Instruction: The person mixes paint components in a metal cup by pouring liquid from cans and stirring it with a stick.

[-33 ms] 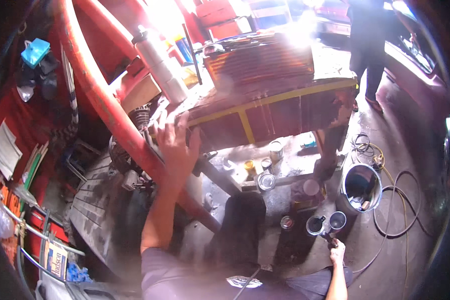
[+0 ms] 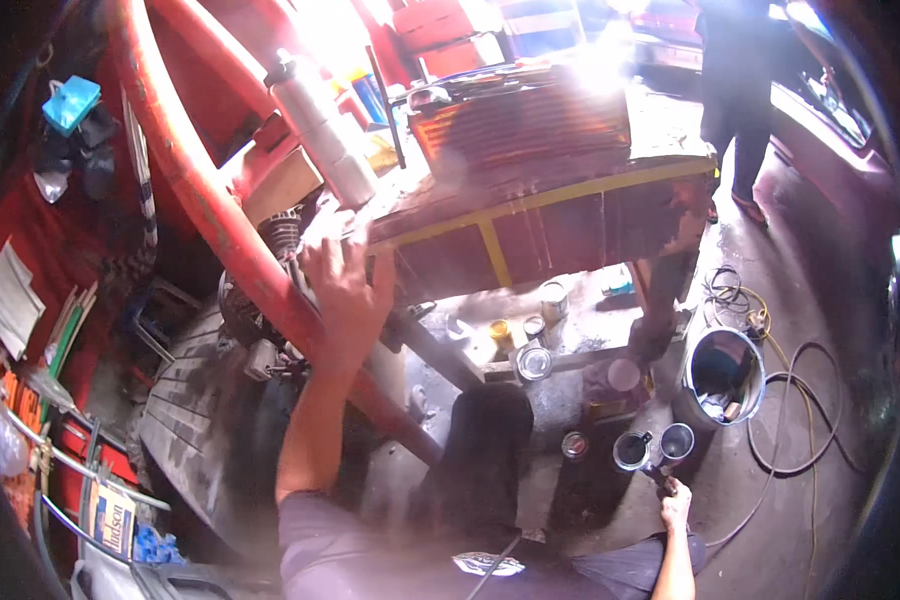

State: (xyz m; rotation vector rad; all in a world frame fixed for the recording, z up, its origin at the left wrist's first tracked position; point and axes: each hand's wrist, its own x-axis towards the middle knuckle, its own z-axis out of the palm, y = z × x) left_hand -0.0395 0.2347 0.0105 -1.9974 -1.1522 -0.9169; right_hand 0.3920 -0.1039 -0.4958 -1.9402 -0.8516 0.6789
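My left hand [image 2: 348,290] is raised with its fingers spread, in front of the near left corner of the worktable [image 2: 550,225]. I cannot tell whether the fingertips touch the edge. Just beyond them stands a silver bottle-shaped canister [image 2: 320,130] with a dark top. Low on the right, my right hand [image 2: 676,503] is closed around a dark handle [image 2: 657,476]. Its far end reaches between two round open cups, a left cup [image 2: 631,451] and a right cup [image 2: 676,441]. Whether the handle joins either cup cannot be made out. Nearby is a small tin [image 2: 574,445].
A thick red pole [image 2: 205,215] slants past my left arm. Several cans, one a lidded tin [image 2: 532,362], stand beneath the worktable. A bucket [image 2: 722,375] holds scraps, beside a coiled hose [image 2: 808,400]. A person [image 2: 738,110] stands at the far right. An orange-brown ribbed panel [image 2: 520,120] lies on top.
My left hand and forearm have shifted very slightly to the left. My right hand keeps its grip on the dark handle.
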